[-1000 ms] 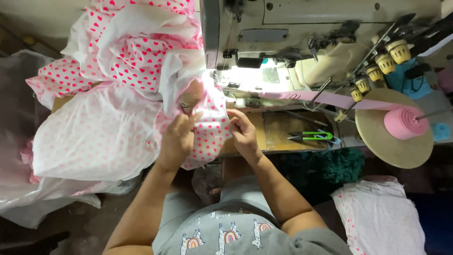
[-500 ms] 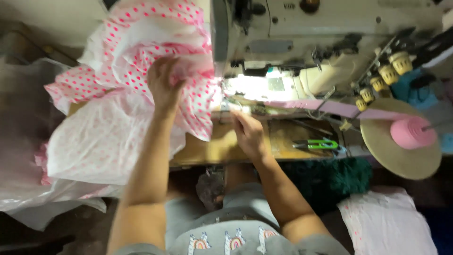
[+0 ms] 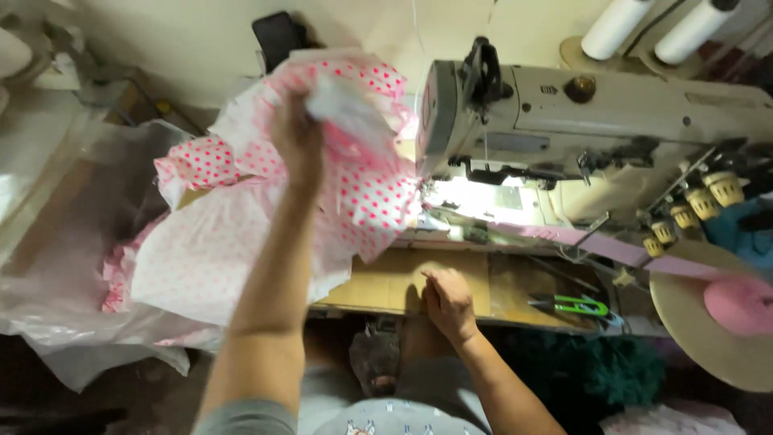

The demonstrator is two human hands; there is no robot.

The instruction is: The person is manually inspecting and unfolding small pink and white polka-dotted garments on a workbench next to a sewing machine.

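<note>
The left hand is raised well above the table, its fingers closed on a bunch of pink-dotted white fabric. The hand is blurred, so the exact grip on the cloth cannot be made out beyond the fingers being clenched into it. The fabric hangs from that hand and spreads down and to the left, so its long axis runs diagonally from the upper right, near the sewing machine, to the lower left, where it lies heaped over the table's left end. Its right edge hangs just beside the lit needle area of the machine.

The right hand rests palm down on the wooden table near its front edge, fingers together and loosely curled, holding nothing. A pair of green-handled snips lies on the table to the right of this hand, apart from it, its long axis roughly left to right. A pink strip of tape runs across the machine bed towards a pink thread cone standing on a round disc at the far right. Two white thread cones stand behind the machine. Clear plastic sheeting lies on the left.
</note>
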